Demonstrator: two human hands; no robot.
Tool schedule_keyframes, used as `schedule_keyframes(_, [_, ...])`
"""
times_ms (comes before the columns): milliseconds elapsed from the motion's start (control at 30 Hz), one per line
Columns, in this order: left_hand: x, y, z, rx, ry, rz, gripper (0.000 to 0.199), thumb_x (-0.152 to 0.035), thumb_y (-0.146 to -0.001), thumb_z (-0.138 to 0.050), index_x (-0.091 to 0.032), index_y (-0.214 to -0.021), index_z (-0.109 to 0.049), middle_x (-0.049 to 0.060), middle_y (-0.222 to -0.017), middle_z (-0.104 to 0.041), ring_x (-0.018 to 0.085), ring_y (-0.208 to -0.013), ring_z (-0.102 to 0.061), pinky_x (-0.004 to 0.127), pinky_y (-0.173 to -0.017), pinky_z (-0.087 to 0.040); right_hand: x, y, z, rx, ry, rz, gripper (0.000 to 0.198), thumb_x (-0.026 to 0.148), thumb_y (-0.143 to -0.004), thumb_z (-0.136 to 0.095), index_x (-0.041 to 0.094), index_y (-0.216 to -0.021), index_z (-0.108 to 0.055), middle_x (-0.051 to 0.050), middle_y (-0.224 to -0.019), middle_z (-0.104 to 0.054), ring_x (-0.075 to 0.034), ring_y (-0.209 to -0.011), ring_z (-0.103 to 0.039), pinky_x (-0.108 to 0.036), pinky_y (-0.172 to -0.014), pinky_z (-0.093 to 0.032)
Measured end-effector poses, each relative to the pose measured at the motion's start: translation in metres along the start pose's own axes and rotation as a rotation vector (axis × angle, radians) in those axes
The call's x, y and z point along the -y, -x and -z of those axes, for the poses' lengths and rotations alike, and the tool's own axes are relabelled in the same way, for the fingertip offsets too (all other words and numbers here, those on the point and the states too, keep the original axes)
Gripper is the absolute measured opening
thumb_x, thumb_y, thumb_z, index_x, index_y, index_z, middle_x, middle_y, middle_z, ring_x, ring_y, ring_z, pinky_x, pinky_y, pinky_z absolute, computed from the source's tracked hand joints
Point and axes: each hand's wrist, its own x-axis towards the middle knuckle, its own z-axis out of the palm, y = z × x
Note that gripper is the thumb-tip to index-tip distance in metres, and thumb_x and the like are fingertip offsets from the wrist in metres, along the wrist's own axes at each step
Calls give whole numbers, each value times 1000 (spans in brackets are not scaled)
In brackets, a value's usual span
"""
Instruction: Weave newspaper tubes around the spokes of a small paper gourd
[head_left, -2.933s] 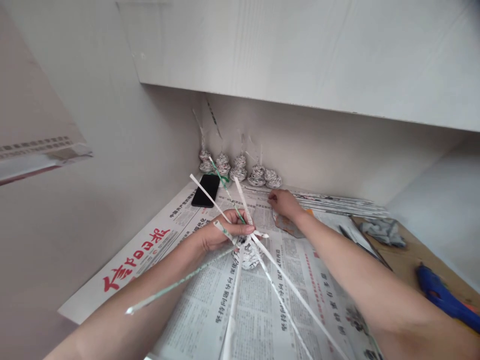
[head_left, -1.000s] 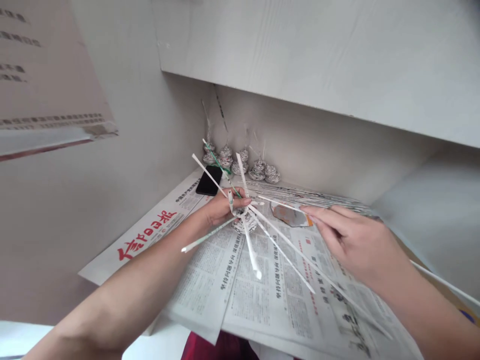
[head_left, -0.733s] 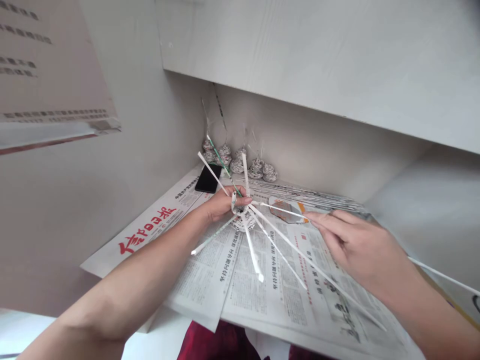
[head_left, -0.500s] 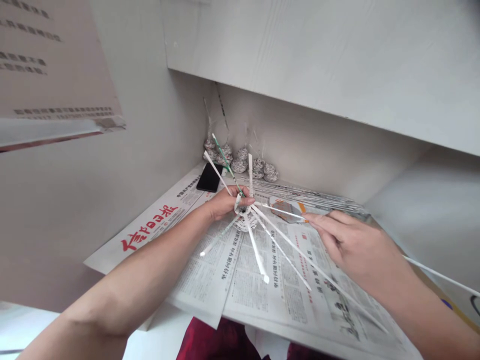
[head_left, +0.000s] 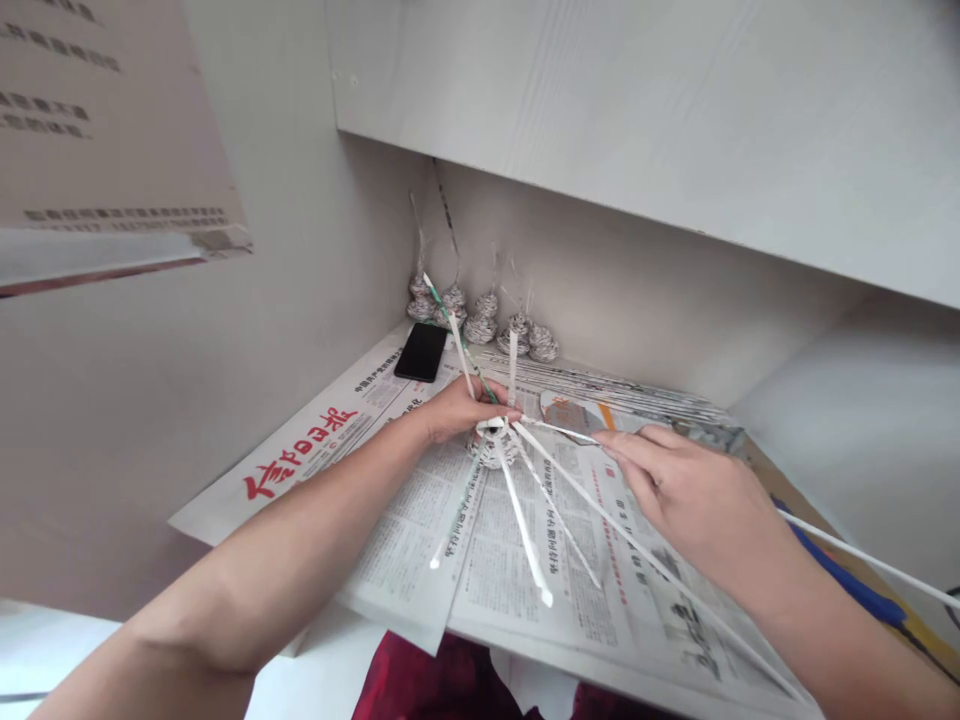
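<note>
My left hand [head_left: 472,408] is closed on the far side of a small woven paper piece [head_left: 493,448], thumb and fingers pinching its rim. Several rolled paper strips fan out from this piece, among them a white one [head_left: 525,530] towards me and a green one [head_left: 442,305] pointing away. Between the fingertips of my right hand [head_left: 660,470] is a thin white paper strip [head_left: 559,428], stretched from the woven piece. A long white strip [head_left: 637,545] passes below the right hand.
Newspaper [head_left: 510,580] covers the table. Finished-looking woven gourd shapes [head_left: 480,320] line the back wall beside a black phone [head_left: 420,352]. A bundle of paper sticks [head_left: 615,385] lies behind. Blue-handled tool [head_left: 847,575] at right. A panel [head_left: 637,120] overhangs the back.
The woven piece has turned and tilted, its strips shifting position. My right hand has moved slightly left and down with its strip. The blue handle now shows past my right arm.
</note>
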Motion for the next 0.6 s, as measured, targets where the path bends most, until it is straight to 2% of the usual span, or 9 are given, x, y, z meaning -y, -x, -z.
schedule_keyframes(200, [-2, 1, -3, -1, -43, -16, 33, -34, -63, -80, -9, -79, -66, 6, -72, -69, 10, -56, -61, 21, -52, -47, 5, -1, -2, 22, 3, -32, 30, 26, -92, -45, 34, -114, -63, 2, -81, -65, -13, -59, -59, -27, -51, -32])
schedule_keyframes(333, [-1, 1, -2, -14, -65, -12, 36, -38, -62, -80, -10, -78, -65, 6, -71, -68, 10, -53, -59, 20, -45, -45, 10, -3, -3, 41, 29, -49, 28, 28, -91, -47, 32, -112, -65, 2, -75, -63, -14, -56, -58, -27, -49, -28])
schedule_keyframes(600, [-3, 3, -6, -20, -118, -8, 39, -42, -62, -79, -11, -78, -64, 3, -68, -65, 9, -48, -55, 17, -36, -41, 14, -7, -2, 81, -17, -74, 29, 25, -91, -45, 32, -109, -66, 2, -77, -65, -14, -54, -58, -27, -48, -28])
